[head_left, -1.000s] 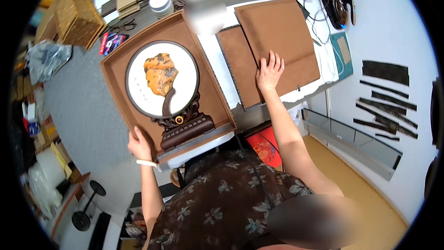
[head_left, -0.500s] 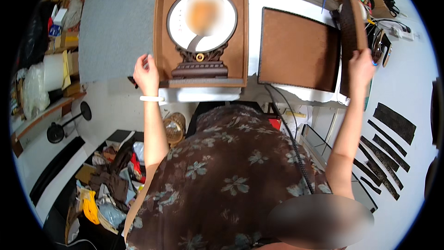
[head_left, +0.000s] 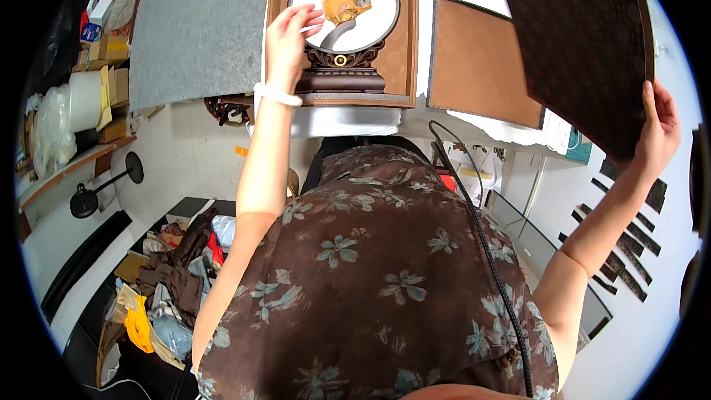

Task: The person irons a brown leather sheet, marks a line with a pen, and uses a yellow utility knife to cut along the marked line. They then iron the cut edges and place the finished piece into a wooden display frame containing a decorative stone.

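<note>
A shallow brown box [head_left: 406, 37] lies at the far middle of the table. Inside it rests a round white plaque [head_left: 381, 18] with a dark rim, bearing an orange-brown, stone-like piece [head_left: 346, 1]. Below the plaque is a dark carved stand [head_left: 342, 80] with a gold-coloured ring. My left hand [head_left: 286, 43], wearing a white bangle, is over the plaque's left side, fingers apart and holding nothing. On the right, my right hand [head_left: 656, 130] grips the lower right edge of a large dark brown lid [head_left: 585, 41], which is raised and tilted.
Right of the box lies a flat brown panel [head_left: 481, 59] with a dark border. A grey mat [head_left: 196, 26] covers the table's left. A black cord [head_left: 485, 252] runs down across my front. Dark strips [head_left: 629, 252] lie at right, fabric scraps [head_left: 167, 281] at lower left.
My right hand has swung the lid outward and up, so its broad dark face now shows. My left hand has moved from beside the box to over the plaque.
</note>
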A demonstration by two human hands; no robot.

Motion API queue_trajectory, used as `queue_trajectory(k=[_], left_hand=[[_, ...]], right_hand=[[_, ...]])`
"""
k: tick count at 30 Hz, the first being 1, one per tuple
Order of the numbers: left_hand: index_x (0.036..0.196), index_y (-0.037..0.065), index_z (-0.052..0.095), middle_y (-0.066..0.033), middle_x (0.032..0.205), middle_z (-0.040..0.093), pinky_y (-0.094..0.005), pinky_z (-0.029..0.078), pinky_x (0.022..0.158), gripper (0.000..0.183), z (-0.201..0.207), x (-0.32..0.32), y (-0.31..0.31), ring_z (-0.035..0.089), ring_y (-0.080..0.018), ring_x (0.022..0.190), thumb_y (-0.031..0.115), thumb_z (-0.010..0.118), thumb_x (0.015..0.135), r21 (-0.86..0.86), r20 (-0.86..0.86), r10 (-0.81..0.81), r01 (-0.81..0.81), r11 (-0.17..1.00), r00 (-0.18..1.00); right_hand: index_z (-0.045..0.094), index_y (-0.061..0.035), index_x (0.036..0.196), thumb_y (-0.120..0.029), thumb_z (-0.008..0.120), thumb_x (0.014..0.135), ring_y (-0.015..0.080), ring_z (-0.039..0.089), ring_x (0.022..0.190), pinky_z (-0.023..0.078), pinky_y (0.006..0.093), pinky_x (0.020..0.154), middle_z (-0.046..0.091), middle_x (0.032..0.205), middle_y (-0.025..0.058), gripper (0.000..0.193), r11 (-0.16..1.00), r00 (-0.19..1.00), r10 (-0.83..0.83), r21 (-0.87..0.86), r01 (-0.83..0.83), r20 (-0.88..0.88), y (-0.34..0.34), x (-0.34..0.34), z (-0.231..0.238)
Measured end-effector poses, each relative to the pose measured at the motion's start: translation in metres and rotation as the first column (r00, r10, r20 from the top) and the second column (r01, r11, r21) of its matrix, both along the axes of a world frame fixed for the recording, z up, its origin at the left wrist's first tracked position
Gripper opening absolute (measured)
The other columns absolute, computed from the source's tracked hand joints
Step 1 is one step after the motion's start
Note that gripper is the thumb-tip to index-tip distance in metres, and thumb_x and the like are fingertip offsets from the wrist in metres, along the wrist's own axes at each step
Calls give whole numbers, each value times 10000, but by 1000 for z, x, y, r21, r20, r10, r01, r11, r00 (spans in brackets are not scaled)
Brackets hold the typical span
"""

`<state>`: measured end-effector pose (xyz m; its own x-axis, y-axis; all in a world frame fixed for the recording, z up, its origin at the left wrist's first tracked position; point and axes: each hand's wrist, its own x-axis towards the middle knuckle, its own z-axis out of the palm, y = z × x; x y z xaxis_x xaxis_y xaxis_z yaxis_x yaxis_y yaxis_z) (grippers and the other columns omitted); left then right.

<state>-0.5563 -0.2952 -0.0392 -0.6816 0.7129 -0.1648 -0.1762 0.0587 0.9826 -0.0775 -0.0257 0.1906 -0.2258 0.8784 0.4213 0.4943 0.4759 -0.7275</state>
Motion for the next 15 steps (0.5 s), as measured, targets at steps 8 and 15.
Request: queue_trajectory(k=[8, 15], left_hand=[[1537, 53, 339, 2, 996, 546, -280, 516, 792, 758, 28, -27, 45, 508, -93, 822, 497, 641, 1001, 180, 14, -196, 191, 965, 980], [1320, -85, 515, -156, 1160, 709, -335, 574, 858, 607, -57, -103, 0, 691, -191, 999, 234, 817, 900, -136, -309, 90, -138, 981, 947]], right_hand=[[731, 7, 1085, -42, 815, 856, 104, 678, 859, 525, 227, 855, 742, 939, 55, 248, 859, 791, -11, -411, -306, -612, -70, -151, -92], [687, -8, 967, -187, 819, 899, 68, 583, 758, 485, 222, 718, 680, 853, 5, 232, 770, 834, -179, -602, -211, -521, -113, -256, -272]])
